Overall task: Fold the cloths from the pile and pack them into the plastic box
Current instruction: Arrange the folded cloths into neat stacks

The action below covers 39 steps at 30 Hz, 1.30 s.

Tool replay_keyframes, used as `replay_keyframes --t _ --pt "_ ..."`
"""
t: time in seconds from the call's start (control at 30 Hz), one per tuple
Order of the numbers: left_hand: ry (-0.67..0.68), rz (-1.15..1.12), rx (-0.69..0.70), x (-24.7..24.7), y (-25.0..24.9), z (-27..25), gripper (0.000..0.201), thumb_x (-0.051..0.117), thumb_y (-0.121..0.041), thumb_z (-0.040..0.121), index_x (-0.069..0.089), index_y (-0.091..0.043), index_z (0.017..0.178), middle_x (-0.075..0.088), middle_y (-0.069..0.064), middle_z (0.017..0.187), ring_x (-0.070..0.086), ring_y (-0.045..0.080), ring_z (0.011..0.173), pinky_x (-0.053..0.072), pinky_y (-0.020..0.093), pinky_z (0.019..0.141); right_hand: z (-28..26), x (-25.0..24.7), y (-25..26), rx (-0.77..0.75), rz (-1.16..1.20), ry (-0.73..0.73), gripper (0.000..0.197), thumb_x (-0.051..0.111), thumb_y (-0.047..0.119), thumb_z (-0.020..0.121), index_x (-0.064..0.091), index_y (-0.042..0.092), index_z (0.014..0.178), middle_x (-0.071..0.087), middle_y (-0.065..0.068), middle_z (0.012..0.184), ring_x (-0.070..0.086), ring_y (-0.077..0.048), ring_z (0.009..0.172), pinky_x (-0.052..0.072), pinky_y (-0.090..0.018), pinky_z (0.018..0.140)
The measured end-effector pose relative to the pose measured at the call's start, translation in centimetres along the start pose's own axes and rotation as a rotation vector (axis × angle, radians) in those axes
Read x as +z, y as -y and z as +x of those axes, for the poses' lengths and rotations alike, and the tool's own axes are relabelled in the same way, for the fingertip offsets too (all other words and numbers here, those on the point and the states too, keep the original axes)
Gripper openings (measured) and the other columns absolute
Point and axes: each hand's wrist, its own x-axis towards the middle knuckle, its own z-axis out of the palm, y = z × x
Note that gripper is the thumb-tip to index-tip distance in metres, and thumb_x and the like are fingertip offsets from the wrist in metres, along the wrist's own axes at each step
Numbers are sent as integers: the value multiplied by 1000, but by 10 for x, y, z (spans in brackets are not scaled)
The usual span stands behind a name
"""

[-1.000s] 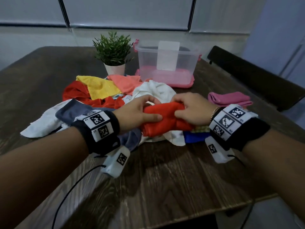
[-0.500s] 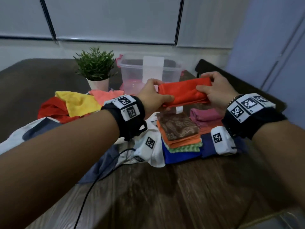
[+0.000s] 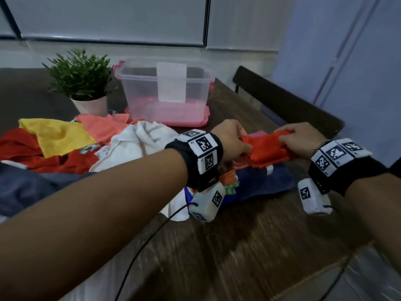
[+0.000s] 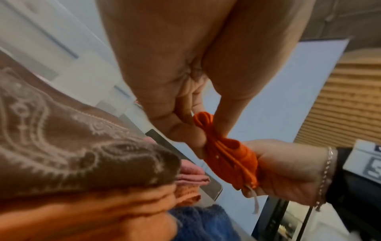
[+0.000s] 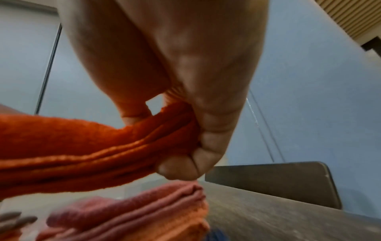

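A folded orange cloth [image 3: 265, 149] is held between both hands, just above a stack of folded cloths [image 3: 230, 181] on the table. My left hand [image 3: 233, 141] pinches its left end [image 4: 208, 130]; my right hand [image 3: 293, 140] grips its right end [image 5: 175, 127]. The stack shows a brown patterned cloth [image 4: 72, 146] on top, with pink [image 5: 134, 205] and orange layers beside it and a blue cloth [image 3: 264, 181] beneath. The clear plastic box [image 3: 165, 92] stands open on its pink lid behind the hands. The unfolded pile [image 3: 65, 144] of yellow, red, salmon, white and navy cloths lies at left.
A potted green plant [image 3: 82, 81] stands left of the box. A dark chair back [image 3: 282, 98] lines the table's right edge. Bare wooden table [image 3: 238, 257] stretches in front of the stack. A black cable [image 3: 147, 242] trails from my left wrist.
Both hands lifted the orange cloth off the table, carried it up and right over the stack, and have now lowered it toward the folded cloths. The camera view swung right.
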Motion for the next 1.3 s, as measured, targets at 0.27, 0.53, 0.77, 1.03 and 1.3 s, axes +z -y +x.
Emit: replay_keyframes --t 0.27,0.53,0.77,1.03,1.3 --pt "90 524 72 23 7 11 16 70 -25 82 68 -23 98 66 7 113 66 28 96 56 38 86 5 35 -35 71 -342 57 38 70 24 82 50 16 113 60 -14 118 59 -31 101 45 -33 82" --pt "-23 452 82 -36 19 4 13 68 -14 85 74 -24 92 69 -2 100 62 15 89 45 23 77 -28 23 -16 -251 -638 -23 48 53 74 78 51 34 104 45 -1 121 42 -26 114 36 -45 95" --pt "263 710 41 -36 48 -16 49 58 -41 94 51 -23 139 57 4 134 55 24 119 44 32 99 -32 56 -6 -97 -721 254 89 41 86 76 38 26 142 31 -15 151 39 -40 130 38 -49 106" --pt "224 713 85 -29 56 -18 47 56 -43 94 52 -22 136 59 6 128 57 25 115 46 37 98 -30 80 3 -45 -696 180 93 40 81 82 29 17 149 25 -20 156 36 -40 136 34 -49 111" --pt "-212 421 125 -83 65 -42 26 51 -3 89 69 -22 91 68 2 107 63 22 98 50 31 87 -39 39 57 -111 -698 92 52 40 55 97 58 14 125 60 -17 126 59 -33 110 47 -39 94"
